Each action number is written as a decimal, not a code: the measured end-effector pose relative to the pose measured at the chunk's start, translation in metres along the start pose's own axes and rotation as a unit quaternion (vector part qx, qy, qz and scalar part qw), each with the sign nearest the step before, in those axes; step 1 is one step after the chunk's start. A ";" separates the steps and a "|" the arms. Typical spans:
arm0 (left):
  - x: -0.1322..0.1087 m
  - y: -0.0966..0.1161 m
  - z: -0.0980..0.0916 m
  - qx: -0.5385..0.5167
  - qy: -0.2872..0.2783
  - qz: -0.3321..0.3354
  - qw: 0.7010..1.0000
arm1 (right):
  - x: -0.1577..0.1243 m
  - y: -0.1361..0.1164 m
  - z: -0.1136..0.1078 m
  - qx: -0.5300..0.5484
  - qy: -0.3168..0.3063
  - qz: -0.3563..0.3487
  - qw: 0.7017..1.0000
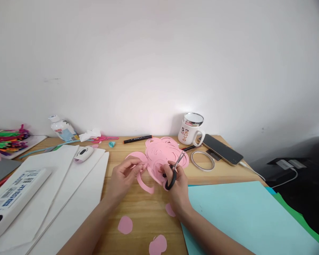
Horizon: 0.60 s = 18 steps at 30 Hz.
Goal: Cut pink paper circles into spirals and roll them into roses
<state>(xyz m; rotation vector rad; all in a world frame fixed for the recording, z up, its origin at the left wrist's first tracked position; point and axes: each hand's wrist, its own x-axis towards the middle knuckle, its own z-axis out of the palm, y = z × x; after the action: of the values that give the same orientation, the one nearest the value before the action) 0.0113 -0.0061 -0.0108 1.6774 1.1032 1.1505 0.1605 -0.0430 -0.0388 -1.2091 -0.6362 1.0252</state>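
My left hand (126, 174) pinches a curled strip of pink paper (144, 184) between thumb and fingers. Hooked on the fingers of my right hand (178, 187) is a pair of scissors (179, 158) with black handles, blades pointing up and away from me. Those fingertips are also close to the pink paper; whether they grip it I cannot tell. Just beyond both hands lies a heap of pink paper offcuts (159, 150). Nearer to me, rounded pink paper pieces (125, 225) lie on the wooden table (138, 209), one (170, 210) beside my right wrist.
White sheets (82, 191) are at left under a white packet (18, 194). A bottle (62, 128), pink scissors (106, 138) and marker (137, 139) sit near the wall. To the right are a mug (188, 132), tape ring (193, 161), phone (223, 150) and light-blue paper (244, 216).
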 end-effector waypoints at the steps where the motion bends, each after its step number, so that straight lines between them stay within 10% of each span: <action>1: 0.000 0.001 0.000 -0.042 0.020 -0.012 0.999 | -0.001 -0.001 0.000 -0.003 0.001 -0.006 1.000; 8: 0.006 -0.005 0.000 -0.251 0.183 -0.099 0.945 | -0.007 0.003 0.000 0.034 -0.166 -0.024 0.985; 18: -0.001 -0.004 0.002 -0.214 0.044 -0.033 0.975 | -0.006 0.002 0.003 0.049 -0.145 -0.009 0.988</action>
<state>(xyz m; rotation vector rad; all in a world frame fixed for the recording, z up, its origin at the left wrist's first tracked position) 0.0119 -0.0062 -0.0147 1.2578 0.8794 1.3199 0.1550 -0.0470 -0.0394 -0.9748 -0.8096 1.2150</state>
